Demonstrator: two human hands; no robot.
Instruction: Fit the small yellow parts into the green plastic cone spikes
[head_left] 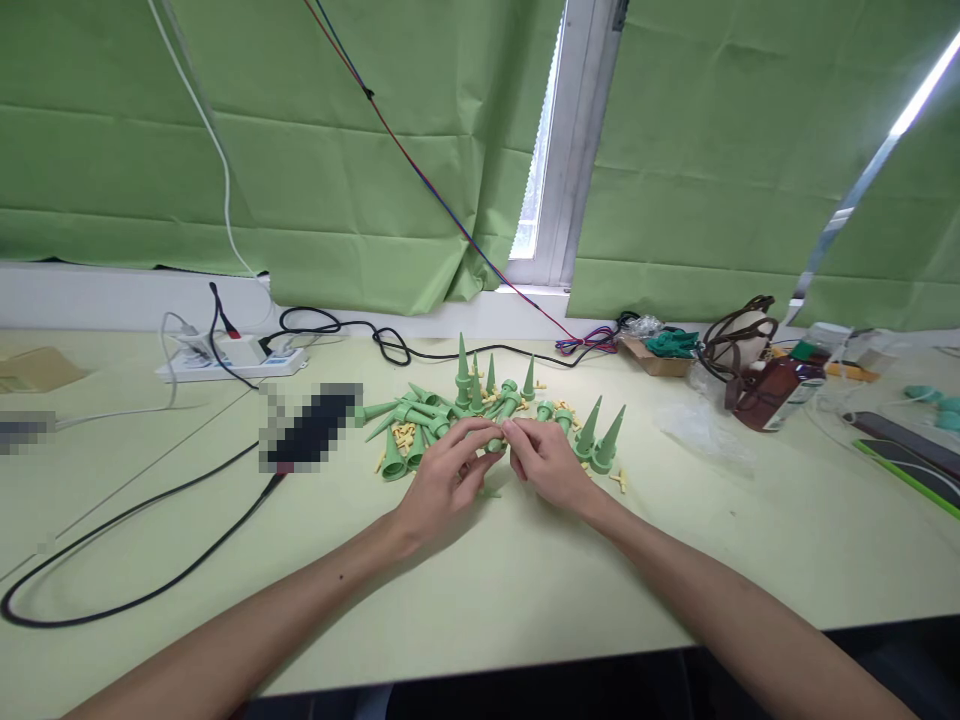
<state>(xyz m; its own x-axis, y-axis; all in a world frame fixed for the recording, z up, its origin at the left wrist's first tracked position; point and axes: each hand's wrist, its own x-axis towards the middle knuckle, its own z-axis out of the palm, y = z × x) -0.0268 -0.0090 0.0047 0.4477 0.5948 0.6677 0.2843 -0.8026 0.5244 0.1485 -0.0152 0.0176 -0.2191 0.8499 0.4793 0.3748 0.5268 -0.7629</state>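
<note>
My left hand [448, 477] and my right hand [545, 462] meet over a pale green table [525, 590], fingers curled together on one green plastic cone spike [495, 442]. Behind them lies a heap of the same green cone spikes [420, 415], some lying flat, some standing point up [463, 368]. Two more upright cones [600, 435] stand just right of my right hand. Small yellow plastic pieces [403, 436] are scattered among the cones.
A white power strip [232, 362] with black cables [150, 560] sits at the back left. A blurred dark object [311, 425] lies left of the heap. At the right are a brown bottle [776, 390], clear plastic [705, 425] and dark flat items [900, 440]. Green curtains hang behind.
</note>
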